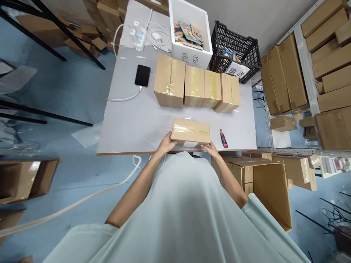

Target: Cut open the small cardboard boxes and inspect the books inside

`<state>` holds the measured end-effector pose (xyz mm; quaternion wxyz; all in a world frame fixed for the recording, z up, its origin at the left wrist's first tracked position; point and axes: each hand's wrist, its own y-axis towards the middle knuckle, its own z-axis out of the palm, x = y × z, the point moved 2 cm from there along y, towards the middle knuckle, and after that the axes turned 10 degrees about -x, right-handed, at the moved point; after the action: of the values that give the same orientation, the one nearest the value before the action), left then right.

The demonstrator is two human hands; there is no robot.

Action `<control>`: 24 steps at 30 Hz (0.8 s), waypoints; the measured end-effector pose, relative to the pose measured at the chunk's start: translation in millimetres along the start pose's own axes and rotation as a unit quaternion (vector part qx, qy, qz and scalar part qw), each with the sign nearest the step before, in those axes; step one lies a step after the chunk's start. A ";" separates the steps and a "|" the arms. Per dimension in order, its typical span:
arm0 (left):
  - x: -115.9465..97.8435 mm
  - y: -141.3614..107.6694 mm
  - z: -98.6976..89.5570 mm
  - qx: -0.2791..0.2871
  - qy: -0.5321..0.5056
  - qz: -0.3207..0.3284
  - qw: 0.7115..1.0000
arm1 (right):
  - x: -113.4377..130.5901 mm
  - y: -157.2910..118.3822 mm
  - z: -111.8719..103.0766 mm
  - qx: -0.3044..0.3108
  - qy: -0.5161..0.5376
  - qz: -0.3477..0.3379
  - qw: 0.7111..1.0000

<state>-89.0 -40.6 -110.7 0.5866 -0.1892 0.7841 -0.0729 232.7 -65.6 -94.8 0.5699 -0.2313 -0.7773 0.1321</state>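
Observation:
A taped cardboard box [191, 131] sits at the front edge of the white table [131, 124], a white label on its near side. My left hand [166, 143] grips its left end, and my right hand [210, 149] closes on its right end near the bottom corner. Some fingertips are hidden behind the cardboard. To the right lies a red and black utility knife [223, 138]. Behind the held box stands a row of several taped cartons [194, 86], the leftmost being the largest.
At the back are a white foam bin [192, 58] and a black plastic crate [236, 51], both with books inside. A phone [142, 75] on a cable and a power strip [139, 36] lie left. A large open carton [270, 190] stands below right, near shelving [307, 69].

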 end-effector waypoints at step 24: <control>2.2 -49.7 20.8 -0.063 -0.001 -0.138 0.988 | -25.3 13.6 -26.0 0.066 0.044 0.002 0.997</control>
<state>-59.3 -84.8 -102.2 0.5588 -0.3319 0.7529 -0.1036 266.4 -68.3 -113.8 0.6173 -0.2003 -0.7408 0.1733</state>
